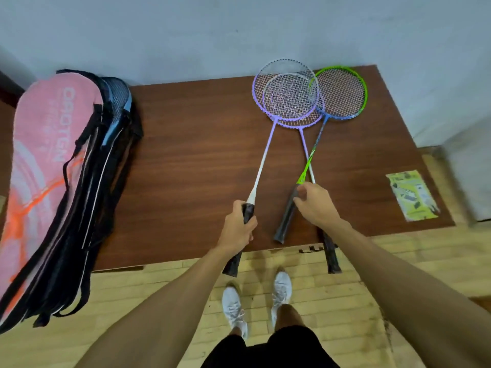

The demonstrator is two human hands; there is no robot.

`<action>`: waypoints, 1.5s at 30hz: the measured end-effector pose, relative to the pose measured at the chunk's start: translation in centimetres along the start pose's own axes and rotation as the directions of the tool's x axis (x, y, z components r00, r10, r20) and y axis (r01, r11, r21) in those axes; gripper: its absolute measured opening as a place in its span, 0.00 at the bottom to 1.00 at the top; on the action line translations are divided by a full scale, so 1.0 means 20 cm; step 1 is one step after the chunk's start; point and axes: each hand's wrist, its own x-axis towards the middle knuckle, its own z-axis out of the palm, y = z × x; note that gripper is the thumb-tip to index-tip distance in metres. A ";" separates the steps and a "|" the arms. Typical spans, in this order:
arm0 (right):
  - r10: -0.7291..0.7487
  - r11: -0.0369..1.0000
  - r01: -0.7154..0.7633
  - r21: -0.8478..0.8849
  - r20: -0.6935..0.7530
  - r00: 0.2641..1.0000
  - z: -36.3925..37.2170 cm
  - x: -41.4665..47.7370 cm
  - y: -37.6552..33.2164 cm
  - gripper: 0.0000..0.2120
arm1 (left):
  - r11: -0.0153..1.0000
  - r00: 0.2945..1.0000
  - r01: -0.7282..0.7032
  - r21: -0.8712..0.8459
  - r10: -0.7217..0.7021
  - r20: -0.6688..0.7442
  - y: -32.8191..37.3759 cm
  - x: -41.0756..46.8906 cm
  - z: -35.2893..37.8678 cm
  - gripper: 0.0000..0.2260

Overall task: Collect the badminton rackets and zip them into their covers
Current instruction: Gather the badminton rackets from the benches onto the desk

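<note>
Left hand (238,229) wrapped tight round the black grip of the first purple racket (265,152), head resting out on the desk (199,144) near the far edge. Right hand (314,205) curled narrow over two handles at once: green racket (341,92) grip poking out bottom-left of the fist, second purple racket (295,102) shaft running under the fingers, grip hanging off the near edge of the desk. Can't tell whether that fist truly clamps both or only one. All three heads overlapping at the far right, strings stacked, green one furthest right. Covers (53,181) piled well apart on the left of the desk, pink one on top, a blue-framed racket (119,102) peeking out of the stack behind it. Leaflet (411,195) lying near the right edge, clear of everything. Probably the gathering step, nothing zipped from this trio yet. Best bet: lift straight up before swinging left, so the frames unstack without snagging strings; keep both right-hand shafts pinched together, parallel, not crossed; bring the bundle over to the pile with heads leading. Risk of the loose grip slipping off the edge if the right fist eases.
</note>
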 end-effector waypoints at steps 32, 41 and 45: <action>0.310 0.843 -0.303 0.444 0.059 0.949 -0.27 0.42 0.58 0.10 | 0.891 0.994 0.064 0.450 -0.095 0.048 0.40 0.52 0.57 0.18; 0.294 0.827 -0.297 0.477 0.083 0.952 -0.34 0.34 0.59 0.09 | 0.924 0.985 -0.043 0.379 -0.024 0.169 0.50 0.43 0.69 0.14; 0.321 0.807 -0.322 0.496 0.089 0.943 -0.36 0.33 0.60 0.09 | 0.955 0.972 -0.020 0.296 -0.051 0.231 0.51 0.39 0.81 0.11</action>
